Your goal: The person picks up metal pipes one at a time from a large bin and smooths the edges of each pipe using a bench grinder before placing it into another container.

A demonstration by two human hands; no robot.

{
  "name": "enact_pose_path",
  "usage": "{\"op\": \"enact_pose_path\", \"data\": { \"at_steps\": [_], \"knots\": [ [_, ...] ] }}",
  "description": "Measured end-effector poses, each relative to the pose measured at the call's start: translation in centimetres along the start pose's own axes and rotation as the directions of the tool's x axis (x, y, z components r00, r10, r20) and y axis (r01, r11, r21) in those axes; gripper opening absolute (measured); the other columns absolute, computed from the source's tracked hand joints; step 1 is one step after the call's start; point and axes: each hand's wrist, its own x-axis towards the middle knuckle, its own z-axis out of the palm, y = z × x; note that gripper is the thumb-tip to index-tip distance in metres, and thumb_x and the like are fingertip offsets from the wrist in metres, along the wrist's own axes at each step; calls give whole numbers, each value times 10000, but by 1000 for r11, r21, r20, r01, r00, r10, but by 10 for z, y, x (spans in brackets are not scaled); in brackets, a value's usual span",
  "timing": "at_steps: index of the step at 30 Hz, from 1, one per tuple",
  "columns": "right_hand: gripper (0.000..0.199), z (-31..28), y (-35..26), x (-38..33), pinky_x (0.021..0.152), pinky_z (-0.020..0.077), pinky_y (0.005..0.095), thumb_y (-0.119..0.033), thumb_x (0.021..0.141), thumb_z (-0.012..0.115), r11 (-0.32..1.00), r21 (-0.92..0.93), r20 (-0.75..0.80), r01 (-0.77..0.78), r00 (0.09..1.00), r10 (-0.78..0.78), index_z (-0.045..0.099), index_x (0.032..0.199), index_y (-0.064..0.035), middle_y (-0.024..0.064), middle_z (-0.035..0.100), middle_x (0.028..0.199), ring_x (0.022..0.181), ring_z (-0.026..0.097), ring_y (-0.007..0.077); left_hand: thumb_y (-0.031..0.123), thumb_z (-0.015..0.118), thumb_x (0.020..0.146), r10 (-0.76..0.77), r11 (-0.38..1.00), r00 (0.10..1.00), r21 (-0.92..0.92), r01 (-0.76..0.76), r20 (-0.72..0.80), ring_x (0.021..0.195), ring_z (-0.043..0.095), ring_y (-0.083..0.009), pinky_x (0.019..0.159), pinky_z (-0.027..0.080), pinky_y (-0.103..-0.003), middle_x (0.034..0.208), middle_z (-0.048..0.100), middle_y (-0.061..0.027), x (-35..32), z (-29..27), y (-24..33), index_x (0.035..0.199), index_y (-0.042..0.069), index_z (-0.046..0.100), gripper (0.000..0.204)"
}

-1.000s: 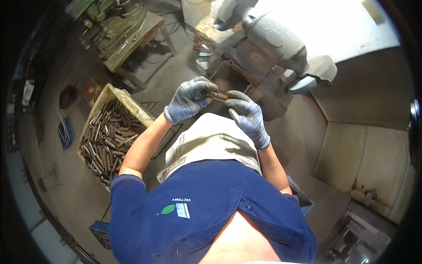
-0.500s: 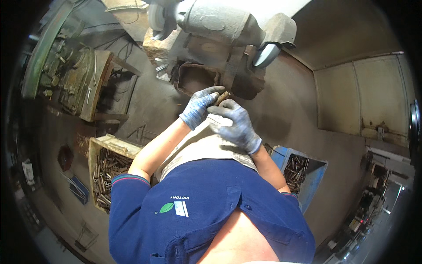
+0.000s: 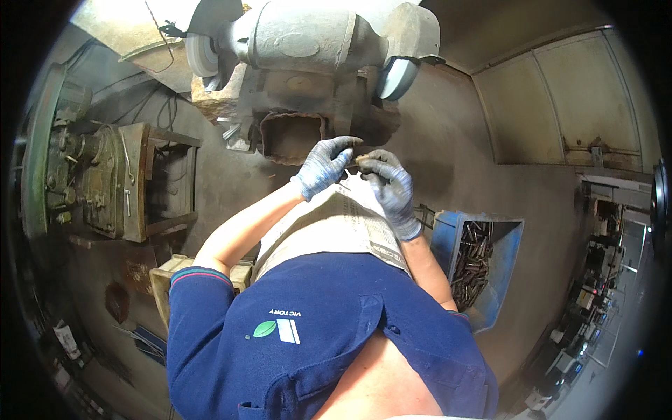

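Note:
In front of my lap, both gloved hands meet at a short brownish metal tube, most of which the fingers hide. My right hand pinches it between thumb and fingers. From the left, my left hand closes on the tube's other side, fingers curled; its exact grip is partly hidden. Grey-blue knit gloves with darkened fingertips cover both hands. Beyond them stands a grey bench grinder with a wheel at each end. The right-hand wheel is farther off, apart from the tube.
A blue bin of several metal tubes stands by my right side. A cream crate is partly behind my left arm. A rusty open box sits below the grinder. Left is a green machine; metal panels stand right.
My view has shifted, so the grinder sits lower and further left and the blue bin shows more. My hands have turned, and the right fingers now cover more of the tube.

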Motion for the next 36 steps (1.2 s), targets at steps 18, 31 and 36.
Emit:
{"op": "enact_pose_path", "data": {
  "at_steps": [18, 31, 36],
  "knots": [
    [204, -13, 24, 7, 843, 499, 304, -16, 891, 502, 959, 259, -274, 114, 961, -40, 631, 1040, 37, 118, 520, 1143, 972, 585, 200, 60, 598, 868, 136, 988, 986, -64, -143, -99, 761, 589, -82, 714, 507, -222, 876, 650, -50, 30, -22, -19, 1011, -53, 611, 183],
    [202, -62, 67, 48, 895, 461, 294, 14, 800, 622, 976, -192, -224, 100, 964, -143, 665, 996, -12, 114, 634, 1022, 1020, 587, 201, 70, 621, 843, 61, 976, 971, -188, -105, -230, 650, 575, -73, 589, 487, -211, 782, 650, -30, 103, 5, -20, 934, -18, 644, 128],
    [233, -80, 89, 50, 924, 440, 308, 6, 772, 659, 924, -373, -194, 91, 966, -173, 666, 1004, -15, 135, 641, 1043, 1072, 570, 244, 28, 625, 830, -36, 986, 945, -167, -20, -326, 696, 568, -77, 643, 468, -208, 808, 652, -31, 120, 23, -32, 920, -22, 650, 106]
  ]
}}
